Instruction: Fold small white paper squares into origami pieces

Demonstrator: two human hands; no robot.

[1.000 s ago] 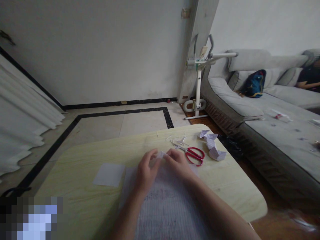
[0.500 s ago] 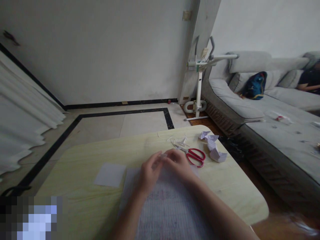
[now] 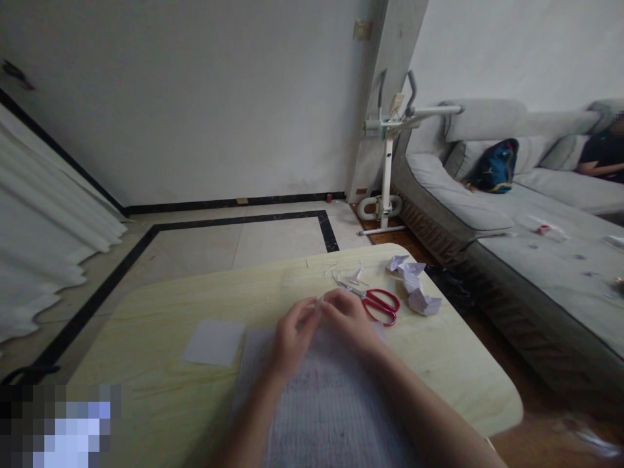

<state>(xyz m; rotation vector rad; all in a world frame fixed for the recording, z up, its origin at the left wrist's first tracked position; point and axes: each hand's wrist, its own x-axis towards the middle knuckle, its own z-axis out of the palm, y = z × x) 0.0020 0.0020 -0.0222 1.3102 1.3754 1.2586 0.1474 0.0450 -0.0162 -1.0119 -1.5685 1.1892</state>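
Observation:
Between my fingertips is a small folded piece of white paper [image 3: 319, 301], mostly covered by the fingers. My left hand [image 3: 294, 328] pinches it from the left, while my right hand [image 3: 348, 318] pinches it from the right. Both hands are just above a large sheet of lined, written paper [image 3: 336, 416]. Red-handled scissors [image 3: 383, 307] lie beside my right hand, blades pointing left. Thin white paper scraps [image 3: 355, 275] are scattered near the blade tips. A blank white square of paper [image 3: 214, 342] rests to the left of the lined sheet.
Several folded paper shapes [image 3: 412, 283] stand along the right of the pale wooden table [image 3: 468, 383]. Beyond its right edge is a grey sofa [image 3: 550, 260] with a blue bag [image 3: 498, 166]. A person [image 3: 604, 153] sits at the far right. White exercise equipment [image 3: 387, 162] stands behind.
The small paper between my fingers has turned and now shows a narrower edge. My hands stay in nearly the same place, with fingertips shifted slightly. The view moved very little.

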